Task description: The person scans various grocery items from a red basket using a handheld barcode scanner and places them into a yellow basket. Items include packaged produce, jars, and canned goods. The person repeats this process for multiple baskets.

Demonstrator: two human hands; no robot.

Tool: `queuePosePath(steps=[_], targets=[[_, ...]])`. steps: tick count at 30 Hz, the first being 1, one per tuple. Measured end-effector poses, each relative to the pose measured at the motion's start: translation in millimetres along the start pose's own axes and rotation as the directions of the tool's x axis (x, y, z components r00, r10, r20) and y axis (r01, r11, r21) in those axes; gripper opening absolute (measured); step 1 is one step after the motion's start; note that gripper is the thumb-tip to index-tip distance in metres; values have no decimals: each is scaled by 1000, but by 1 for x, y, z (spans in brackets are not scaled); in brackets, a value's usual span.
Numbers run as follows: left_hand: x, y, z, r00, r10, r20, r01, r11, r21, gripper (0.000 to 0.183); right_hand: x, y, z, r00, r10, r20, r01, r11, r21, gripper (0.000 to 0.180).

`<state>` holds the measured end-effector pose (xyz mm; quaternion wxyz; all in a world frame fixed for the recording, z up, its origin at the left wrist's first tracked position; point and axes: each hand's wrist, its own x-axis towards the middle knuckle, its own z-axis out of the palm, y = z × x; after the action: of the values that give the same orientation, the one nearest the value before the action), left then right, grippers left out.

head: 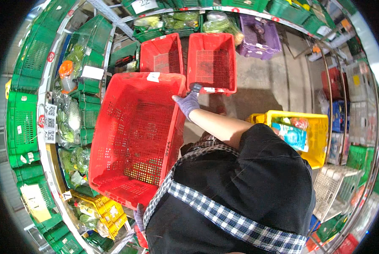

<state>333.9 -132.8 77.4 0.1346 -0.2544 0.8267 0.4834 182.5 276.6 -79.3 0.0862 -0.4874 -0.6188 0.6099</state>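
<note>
A large red perforated plastic crate (135, 127) is held tilted in front of my body, its open side facing me and its inside bare. My right hand (188, 104), in a purple knit glove, grips the crate's rim with the thumb over the edge. A small black device (195, 86) sits at the fingers of that hand. At the crate's lower end my left hand (139, 216), gloved alike, is at the rim; its fingers are mostly hidden. Beyond the held crate stand two more red crates (212, 60), (162, 57) on the floor.
Racks with green crates (91, 117) of bagged vegetables line the left. A yellow crate (110, 212) is low on that rack. Further back is a purple crate (260, 38). Behind me are a yellow crate (316, 139) with packages, a white crate (332, 190) and metal rails (330, 104).
</note>
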Motion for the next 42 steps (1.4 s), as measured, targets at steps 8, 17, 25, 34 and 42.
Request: queuePosePath(steps=[8,17,25,34,42], targets=[[10,-8,2,993,78,86,-83,995,62,36,-20,-4,-6,999,45,-4,-45,999,-27,81],[32,18,31,967,173,189,-195,975,104,38,7,-42,-87,973,-141,-185,153,987,50,73],[25,158,216,737,410,537,-351,911,-214,33,122,36,-286,761,-141,-634,217,975,44,69],[-30,226,651,542,69,838,-270,958,96,23,131,115,-558,662,-51,-748,226,965,135,43],[-86,119,884,610,36,792,-741,379,554,37,-41,193,-543,617,291,-731,118,884,451,20]])
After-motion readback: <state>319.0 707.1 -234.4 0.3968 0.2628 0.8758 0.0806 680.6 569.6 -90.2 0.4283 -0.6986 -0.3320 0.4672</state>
